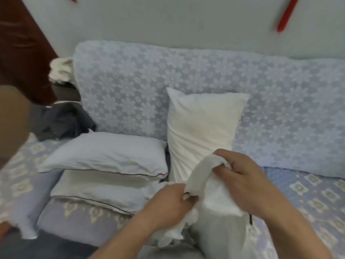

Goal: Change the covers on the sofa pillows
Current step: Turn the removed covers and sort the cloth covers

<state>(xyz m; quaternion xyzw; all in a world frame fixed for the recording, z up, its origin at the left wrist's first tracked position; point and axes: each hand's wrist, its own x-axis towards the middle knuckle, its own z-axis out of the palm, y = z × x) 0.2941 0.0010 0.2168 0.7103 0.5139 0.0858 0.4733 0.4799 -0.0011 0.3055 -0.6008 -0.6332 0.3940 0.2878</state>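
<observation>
White cotton is bunched in both of the person's hands: the left hand (pixel 172 200) pinches the gathered edge of a white cover (pixel 202 176) low down, and the right hand (pixel 242 181) has its fingers curled over the same edge higher up, so each hand is clamped on the cloth with the mouth of the cover stretched between them. The cover sits on the near end of a pillow (pixel 201 128) that stands upright against the sofa back (pixel 121 86); whether it is going on or coming off I cannot tell for sure. To its left two more pillows (pixel 104 156) lie stacked flat on the seat, dark piping along their edges, with a dark garment (pixel 65 120) heaped behind them. By my reading the step in hand is working this one cover along its pillow. The next move calls for both grips to hold firm and pull evenly along the pillow's length, so the fabric slides without snagging at the corners.
</observation>
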